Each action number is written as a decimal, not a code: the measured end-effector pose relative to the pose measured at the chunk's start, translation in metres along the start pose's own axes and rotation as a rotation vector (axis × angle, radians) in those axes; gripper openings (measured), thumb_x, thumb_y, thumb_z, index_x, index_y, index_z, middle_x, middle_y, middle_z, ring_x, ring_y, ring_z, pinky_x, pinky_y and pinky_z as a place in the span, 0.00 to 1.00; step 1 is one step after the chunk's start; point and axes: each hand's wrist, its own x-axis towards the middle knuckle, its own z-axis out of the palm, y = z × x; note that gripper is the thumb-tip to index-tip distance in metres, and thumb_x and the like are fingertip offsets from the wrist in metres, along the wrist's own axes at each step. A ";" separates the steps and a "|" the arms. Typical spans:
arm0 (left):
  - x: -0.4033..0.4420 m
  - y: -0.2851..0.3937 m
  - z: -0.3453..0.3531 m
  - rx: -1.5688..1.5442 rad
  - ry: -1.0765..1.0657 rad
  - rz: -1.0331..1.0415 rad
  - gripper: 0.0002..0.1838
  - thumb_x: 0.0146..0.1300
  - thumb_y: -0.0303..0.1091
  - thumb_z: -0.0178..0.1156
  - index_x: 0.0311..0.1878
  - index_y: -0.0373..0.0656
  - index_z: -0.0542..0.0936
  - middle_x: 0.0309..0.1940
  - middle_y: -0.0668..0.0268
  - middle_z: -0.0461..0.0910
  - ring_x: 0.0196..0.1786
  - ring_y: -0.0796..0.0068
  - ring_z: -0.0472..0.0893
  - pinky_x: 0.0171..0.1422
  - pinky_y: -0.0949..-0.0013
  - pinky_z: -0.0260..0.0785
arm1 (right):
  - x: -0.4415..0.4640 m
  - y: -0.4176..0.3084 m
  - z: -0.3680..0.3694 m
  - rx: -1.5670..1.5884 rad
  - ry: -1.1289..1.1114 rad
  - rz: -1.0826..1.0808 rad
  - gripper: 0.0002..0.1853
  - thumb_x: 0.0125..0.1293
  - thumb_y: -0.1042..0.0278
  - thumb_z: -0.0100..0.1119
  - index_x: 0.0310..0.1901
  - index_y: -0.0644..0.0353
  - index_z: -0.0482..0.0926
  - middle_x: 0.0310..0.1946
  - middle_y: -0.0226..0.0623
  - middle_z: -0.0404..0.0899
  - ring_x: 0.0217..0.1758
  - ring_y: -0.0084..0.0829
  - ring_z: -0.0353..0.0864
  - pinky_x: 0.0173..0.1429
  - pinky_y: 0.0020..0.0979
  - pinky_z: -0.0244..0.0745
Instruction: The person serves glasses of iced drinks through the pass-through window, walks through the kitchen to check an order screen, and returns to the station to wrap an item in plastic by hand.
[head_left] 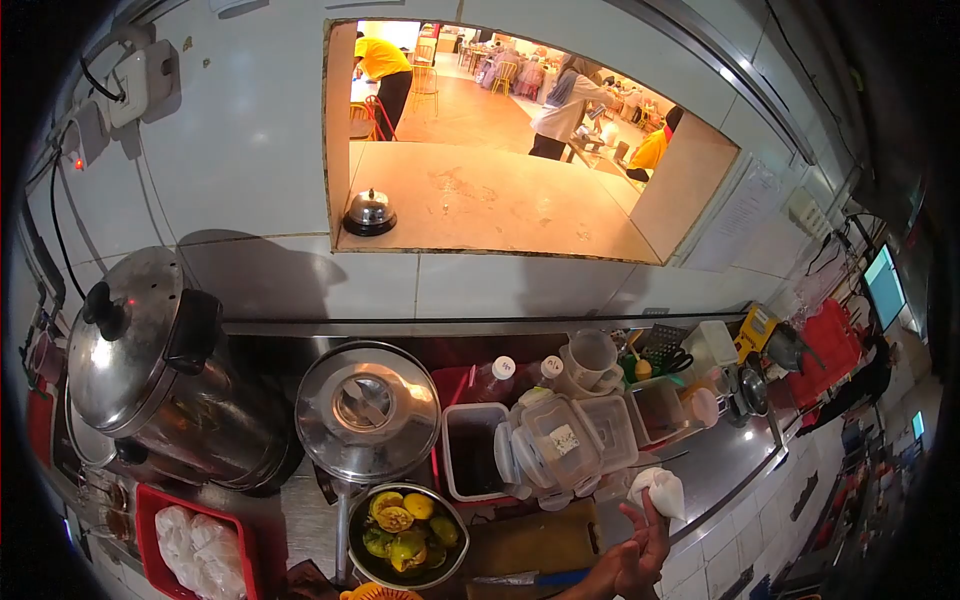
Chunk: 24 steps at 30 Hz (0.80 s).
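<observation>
Left hand [310,580]: cut off at bottom edge, opening and hold can't be told. Right hand [640,555]: fingers loosely extended against white bundle [672,494] at counter's [715,448] front edge, grip unclear. Bundle likely light, soft, squashable; best cupped round its middle.

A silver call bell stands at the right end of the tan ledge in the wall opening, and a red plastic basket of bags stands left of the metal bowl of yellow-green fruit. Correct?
Not quite: the head view shows the bell at the left end of the ledge. The basket of bags does stand left of the bowl of fruit.
</observation>
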 end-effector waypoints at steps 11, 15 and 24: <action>0.005 -0.013 -0.011 -0.263 0.093 -0.214 0.09 0.66 0.41 0.54 0.39 0.46 0.71 0.29 0.71 0.71 0.30 0.77 0.73 0.33 0.74 0.69 | 0.001 -0.003 0.004 0.007 0.024 0.028 0.48 0.60 0.36 0.57 0.62 0.78 0.62 0.67 0.54 0.54 0.72 0.41 0.55 0.63 0.44 0.70; 0.001 -0.008 -0.003 -0.123 0.096 -0.006 0.10 0.67 0.43 0.52 0.39 0.47 0.71 0.28 0.71 0.71 0.29 0.77 0.73 0.33 0.73 0.69 | 0.003 0.001 0.005 0.029 0.022 -0.010 0.47 0.60 0.35 0.56 0.62 0.78 0.62 0.67 0.53 0.54 0.72 0.41 0.55 0.63 0.44 0.69; -0.008 0.031 0.018 -0.110 0.041 -0.052 0.10 0.68 0.42 0.52 0.40 0.47 0.71 0.29 0.71 0.71 0.29 0.77 0.73 0.33 0.74 0.69 | 0.000 0.002 0.000 0.004 -0.011 -0.013 0.46 0.61 0.36 0.54 0.63 0.77 0.62 0.67 0.53 0.53 0.72 0.41 0.56 0.63 0.43 0.70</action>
